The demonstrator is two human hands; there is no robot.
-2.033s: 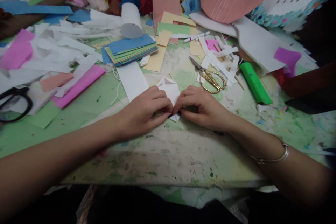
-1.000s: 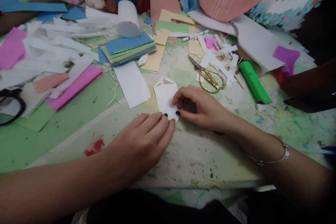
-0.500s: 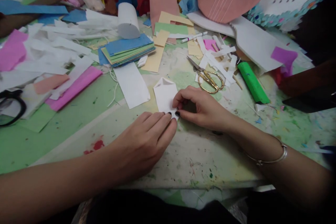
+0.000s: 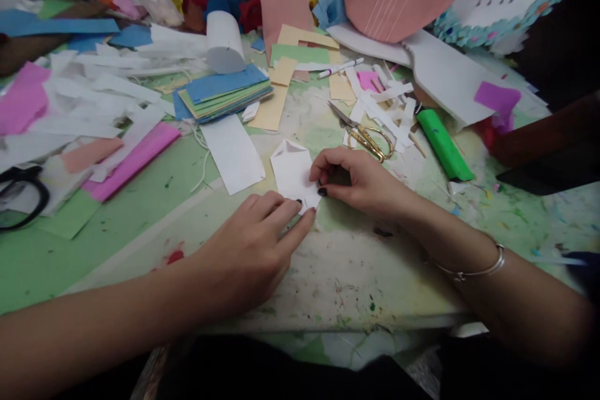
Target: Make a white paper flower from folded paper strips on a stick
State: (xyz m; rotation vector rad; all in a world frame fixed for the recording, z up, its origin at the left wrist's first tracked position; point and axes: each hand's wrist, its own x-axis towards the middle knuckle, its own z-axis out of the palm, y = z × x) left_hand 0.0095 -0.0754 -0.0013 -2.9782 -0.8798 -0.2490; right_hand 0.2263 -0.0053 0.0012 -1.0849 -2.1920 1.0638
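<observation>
A small folded white paper [image 4: 293, 170] lies on the paint-stained green table [image 4: 328, 275] in front of me. My left hand [image 4: 248, 250] lies flat below it, fingers stretched out, with the fingertips pressing the paper's lower edge. My right hand [image 4: 356, 181] is curled beside the paper's right edge, its thumb and fingers pinching the lower right corner. A silver bangle [image 4: 473, 269] circles my right wrist.
Gold scissors [image 4: 368, 134], a green marker [image 4: 443, 144], a white pen [image 4: 340, 67] and a white strip [image 4: 232, 153] lie past the paper. A stack of coloured sheets [image 4: 225, 90] and paper scraps crowd the far half. Black scissors [image 4: 19, 194] rest at left. Another person's arm [image 4: 539, 137] lies at right.
My left hand slid off the paper toward me and flattened below it, uncovering the folded piece. My right hand stayed pinching the paper's right corner.
</observation>
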